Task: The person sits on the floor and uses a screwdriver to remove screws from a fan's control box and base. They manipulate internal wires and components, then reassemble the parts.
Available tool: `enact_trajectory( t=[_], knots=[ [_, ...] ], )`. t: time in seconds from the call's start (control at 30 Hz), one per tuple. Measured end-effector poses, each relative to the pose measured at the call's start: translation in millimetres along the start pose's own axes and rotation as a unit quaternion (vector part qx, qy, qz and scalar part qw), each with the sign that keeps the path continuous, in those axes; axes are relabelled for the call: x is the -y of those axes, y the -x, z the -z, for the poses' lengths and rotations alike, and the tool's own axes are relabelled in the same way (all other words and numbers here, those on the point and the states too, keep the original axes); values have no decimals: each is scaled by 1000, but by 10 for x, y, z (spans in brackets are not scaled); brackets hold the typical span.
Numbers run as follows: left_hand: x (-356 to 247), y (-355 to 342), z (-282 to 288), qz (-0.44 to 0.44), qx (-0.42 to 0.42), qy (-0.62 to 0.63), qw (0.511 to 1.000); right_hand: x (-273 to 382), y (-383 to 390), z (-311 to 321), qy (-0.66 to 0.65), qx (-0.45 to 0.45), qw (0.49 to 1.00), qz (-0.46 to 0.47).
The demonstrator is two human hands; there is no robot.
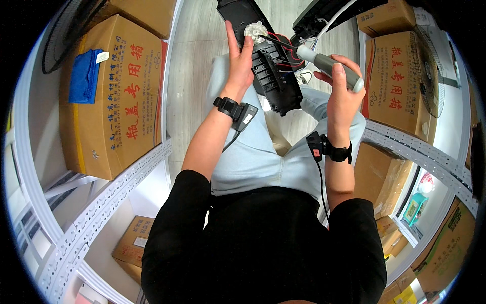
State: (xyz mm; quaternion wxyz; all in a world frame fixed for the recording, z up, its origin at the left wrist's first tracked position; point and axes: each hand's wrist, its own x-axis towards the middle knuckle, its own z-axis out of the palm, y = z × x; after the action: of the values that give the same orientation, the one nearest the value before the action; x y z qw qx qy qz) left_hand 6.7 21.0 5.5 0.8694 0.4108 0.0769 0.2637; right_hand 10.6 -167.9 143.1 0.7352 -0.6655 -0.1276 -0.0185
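A long black plastic housing lies across above my knees, with ribbed slots along its middle. My left hand grips its left side, thumb against a clear round plastic part set in the housing. Wrapped in my right hand is a screwdriver with a grey handle, its dark shaft pointing left at the clear part. Whether its tip sits in a screw is too small to tell. Thin red wires run beneath the shaft to the right side. My left fingers are partly hidden behind the housing.
Another black part with a white cable lies at the upper right, close to the housing. Shelves with cartons flank me on both sides. A blue cloth hangs on the left carton; a fan grille stands at right.
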Motion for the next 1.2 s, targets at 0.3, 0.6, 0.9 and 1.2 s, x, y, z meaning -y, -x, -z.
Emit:
enact_trajectory(
  t=[0.3,0.6,0.9,1.2],
  knots=[
    [101,-22,98,44,-4,-12,999,3,-26,-66,-17,6,1000,-9],
    [99,-7,89,71,20,11,997,-72,-24,-42,-28,2,999,-23],
    [42,22,35,47,3,-12,999,-91,-4,-25,-6,8,1000,-10],
    [43,19,44,59,12,-3,998,-35,-9,-42,21,24,999,-8]
  ],
)
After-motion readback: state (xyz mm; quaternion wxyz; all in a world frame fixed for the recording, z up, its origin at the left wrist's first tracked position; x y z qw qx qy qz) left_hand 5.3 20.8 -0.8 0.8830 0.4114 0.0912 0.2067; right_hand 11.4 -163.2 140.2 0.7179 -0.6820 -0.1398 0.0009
